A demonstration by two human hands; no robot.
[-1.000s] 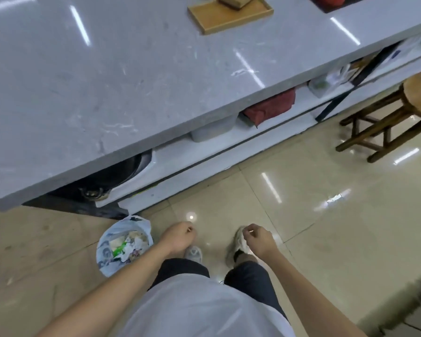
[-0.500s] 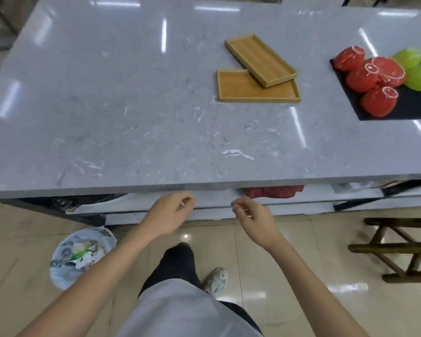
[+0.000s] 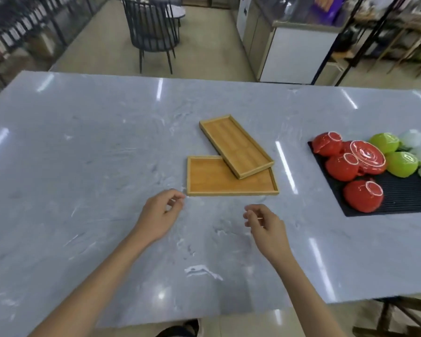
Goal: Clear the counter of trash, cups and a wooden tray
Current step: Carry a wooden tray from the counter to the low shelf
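A black ribbed mat is lying at the right edge of the grey marble surface. Beyond the far edge, a dark metal chair is standing on a beige tiled floor, with a white cabinet sitting to its right.

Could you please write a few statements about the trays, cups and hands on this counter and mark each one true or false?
1. One wooden tray lies partly on top of the other wooden tray. True.
2. The left hand grips a tray. False: it is empty, near the lower tray's corner.
3. The red cups sit upside down on a black mat. True.
4. The right hand holds a cup. False: it is empty above the counter.
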